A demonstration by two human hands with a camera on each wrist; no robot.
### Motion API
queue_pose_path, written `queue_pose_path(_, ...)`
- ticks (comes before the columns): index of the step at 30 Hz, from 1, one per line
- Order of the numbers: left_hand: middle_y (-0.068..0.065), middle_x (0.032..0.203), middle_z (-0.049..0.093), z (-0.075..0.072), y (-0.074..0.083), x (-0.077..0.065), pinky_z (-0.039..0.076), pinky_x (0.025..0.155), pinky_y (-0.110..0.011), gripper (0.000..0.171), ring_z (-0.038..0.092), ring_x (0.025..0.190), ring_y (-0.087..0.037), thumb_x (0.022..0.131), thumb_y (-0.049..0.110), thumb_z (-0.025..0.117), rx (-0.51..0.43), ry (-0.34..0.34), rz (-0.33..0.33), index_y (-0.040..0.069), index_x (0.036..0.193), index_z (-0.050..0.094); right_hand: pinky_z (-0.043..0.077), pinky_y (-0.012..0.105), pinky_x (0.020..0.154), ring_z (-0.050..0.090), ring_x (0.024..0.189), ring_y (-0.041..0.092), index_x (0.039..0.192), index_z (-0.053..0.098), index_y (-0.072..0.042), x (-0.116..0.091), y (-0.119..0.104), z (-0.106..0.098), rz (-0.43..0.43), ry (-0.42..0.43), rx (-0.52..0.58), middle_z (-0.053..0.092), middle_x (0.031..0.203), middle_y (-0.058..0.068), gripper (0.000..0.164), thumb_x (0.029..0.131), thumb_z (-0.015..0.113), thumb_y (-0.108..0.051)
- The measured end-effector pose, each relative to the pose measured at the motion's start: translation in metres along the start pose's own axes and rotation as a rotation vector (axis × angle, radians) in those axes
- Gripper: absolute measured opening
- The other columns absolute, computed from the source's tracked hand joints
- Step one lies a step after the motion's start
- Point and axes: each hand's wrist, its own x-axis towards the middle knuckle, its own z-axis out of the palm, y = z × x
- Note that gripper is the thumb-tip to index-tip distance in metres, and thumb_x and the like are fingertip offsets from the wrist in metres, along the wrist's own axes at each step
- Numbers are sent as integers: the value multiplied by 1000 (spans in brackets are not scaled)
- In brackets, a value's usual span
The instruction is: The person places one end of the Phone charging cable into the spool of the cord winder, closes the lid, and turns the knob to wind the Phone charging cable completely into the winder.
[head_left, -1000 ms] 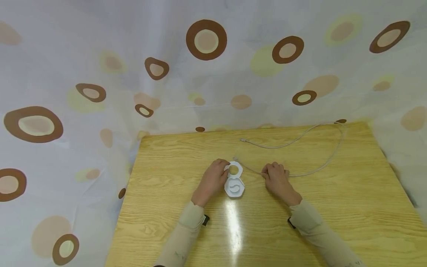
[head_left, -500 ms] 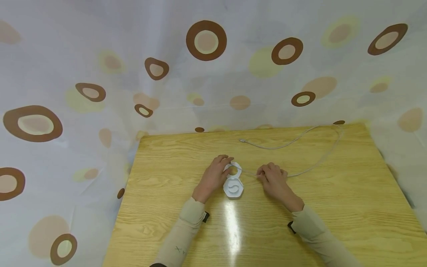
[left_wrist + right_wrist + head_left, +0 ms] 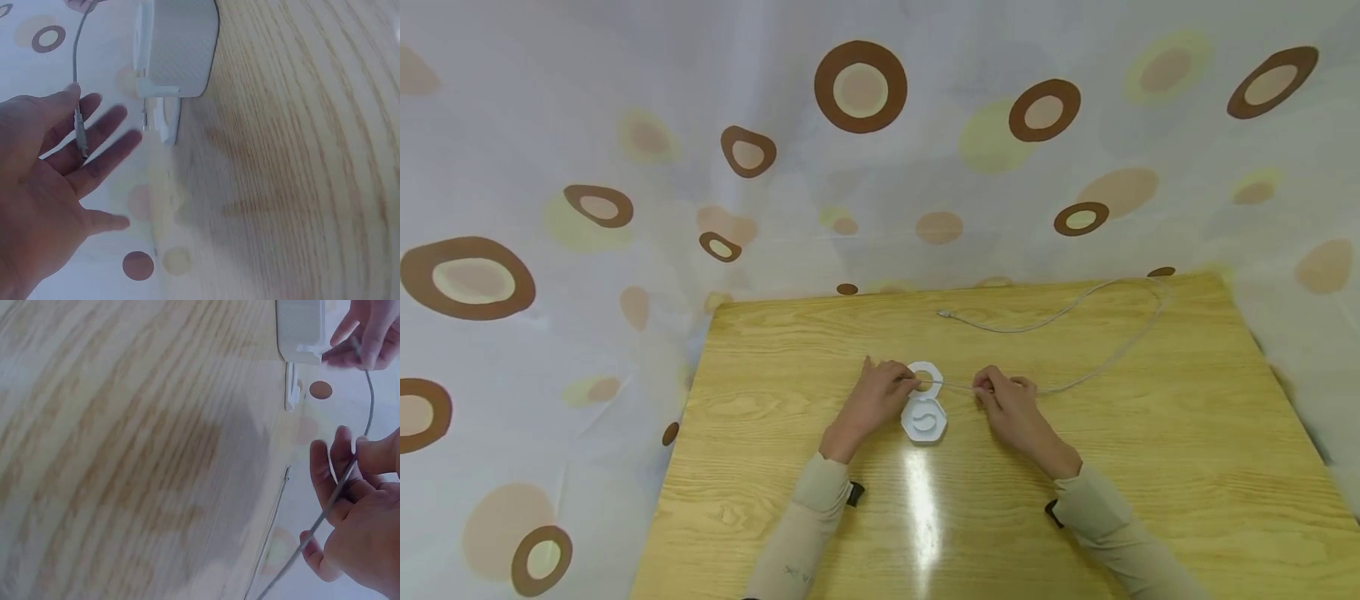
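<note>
A white hexagonal case (image 3: 925,437) lies hinged wide on the table, its ring-shaped lid (image 3: 936,371) folded back behind a base with a curved inner rib. My left hand (image 3: 874,398) pinches a pale thin cable (image 3: 958,386) close to its plug (image 3: 81,132), between thumb and fingers, beside the lid. To the right of the case, my right hand (image 3: 1018,419) pinches the same cable farther along. Between the hands the cable runs almost straight, passing over the lid's ring. In the left wrist view the other left fingers are spread.
The cable's far length loops round to the right and back, ending in a second plug (image 3: 943,314) near the rear of the wood-grain table (image 3: 775,342). Hanging sheeting (image 3: 805,200) with brown and yellow spots stands behind and at both sides.
My left hand has gone from the lid's edge to the cable end and drawn it left, over the lid. The right hand has moved slightly left with its part of the cable.
</note>
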Motion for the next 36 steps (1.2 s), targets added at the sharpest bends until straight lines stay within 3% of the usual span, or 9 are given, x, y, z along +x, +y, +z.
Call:
queue_pose_path(3, -2, 101, 73, -2, -1, -7, 50, 98, -39, 33, 69, 94, -17, 100, 41, 53, -198, -22, -40, 15, 110, 71, 24, 58, 103, 62, 79, 19, 105, 55, -7, -2, 0, 0, 9, -10, 32, 68, 83, 8, 7, 101, 53, -12)
queue_pose_path(6, -8, 92, 72, -3, -3, -12, 51, 63, -25, 36, 68, 81, -21, 100, 41, 52, -329, -42, -60, 12, 112, 70, 27, 59, 103, 66, 80, 22, 106, 57, -5, -4, -2, -1, -6, 6, 40, 70, 83, 9, 8, 100, 53, -10)
queue_pose_path(11, -13, 83, 68, 0, -6, -18, 43, 52, -22, 33, 62, 70, -31, 100, 35, 55, -430, -36, -68, 9, 112, 71, 41, 56, 93, 70, 76, 23, 105, 64, -1, -6, -3, -1, -107, 42, 47, 74, 85, 11, 12, 97, 57, -6)
queue_pose_path(14, -17, 82, 67, 2, -7, -22, 40, 50, -22, 31, 61, 67, -38, 99, 33, 58, -496, -20, -92, 9, 112, 70, 51, 41, 82, 69, 76, 18, 105, 67, -1, -5, -3, -1, -136, 37, 82, 75, 88, 11, 14, 97, 57, -6)
queue_pose_path(18, -22, 82, 67, 4, -8, -31, 38, 49, -20, 23, 59, 68, -45, 98, 31, 61, -569, 10, -153, 11, 108, 69, 52, 24, 67, 62, 72, 8, 104, 68, -3, -3, -5, 2, -156, 10, 124, 73, 84, 8, 14, 97, 57, -8)
queue_pose_path(25, -21, 81, 68, 13, -11, -43, 42, 51, -20, 18, 59, 63, -28, 94, 31, 66, -572, 43, -217, 15, 101, 72, 48, 22, 63, 54, 67, 2, 94, 68, -12, 1, -11, 4, -173, 4, 126, 67, 77, -4, 6, 93, 68, -17)
queue_pose_path(29, -17, 84, 70, 16, -10, -45, 46, 54, -20, 15, 58, 64, -12, 93, 29, 68, -536, 42, -225, 16, 98, 73, 38, 33, 78, 51, 65, 2, 89, 67, -15, -1, -12, 6, -170, -1, 101, 61, 71, -10, 7, 89, 73, -18)
queue_pose_path(32, -14, 83, 70, 17, -8, -45, 45, 54, -20, 13, 55, 62, -8, 92, 28, 68, -489, 43, -232, 16, 95, 73, 29, 37, 83, 50, 64, 1, 88, 66, -17, -3, -14, 7, -168, -6, 94, 60, 69, -12, 9, 87, 75, -19)
queue_pose_path(36, -10, 80, 69, 16, -6, -45, 44, 54, -21, 12, 53, 60, -7, 93, 26, 68, -443, 32, -234, 15, 94, 73, 30, 36, 81, 50, 62, -2, 88, 67, -17, -4, -16, 9, -177, 2, 90, 61, 69, -13, 10, 86, 76, -19)
